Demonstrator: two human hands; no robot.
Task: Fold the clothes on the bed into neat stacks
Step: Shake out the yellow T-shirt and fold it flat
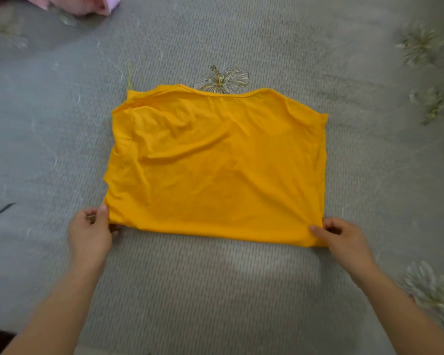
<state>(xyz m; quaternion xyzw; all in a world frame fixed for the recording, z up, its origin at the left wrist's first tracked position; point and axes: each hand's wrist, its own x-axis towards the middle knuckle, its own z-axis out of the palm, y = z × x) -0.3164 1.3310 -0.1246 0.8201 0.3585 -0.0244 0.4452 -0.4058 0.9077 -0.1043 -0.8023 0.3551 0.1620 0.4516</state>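
Grey bedding with a fine ribbed weave and pale printed flowers is filling the whole view; the bed [241,290] is lying flat under everything I am watching. At the middle of it a yellow garment [215,160] is lying spread out, roughly rectangular, wrinkled, its far edge touching a printed hibiscus flower [222,79]. I am seeing my left hand [90,233] at the garment's near left corner, thumb on top of the cloth and the fingers [114,228] curling under the edge, so it is pinching that corner. My right hand [344,237] is at the near right corner, the thumb lying along the top of the near hem and the other digits bent round the edge, gripping it. Both forearms are reaching in from the near side. At the far left corner a pink garment [82,3] is lying bunched, well apart from the yellow one. Something dark and thin is showing at the left edge; I cannot tell what it is.
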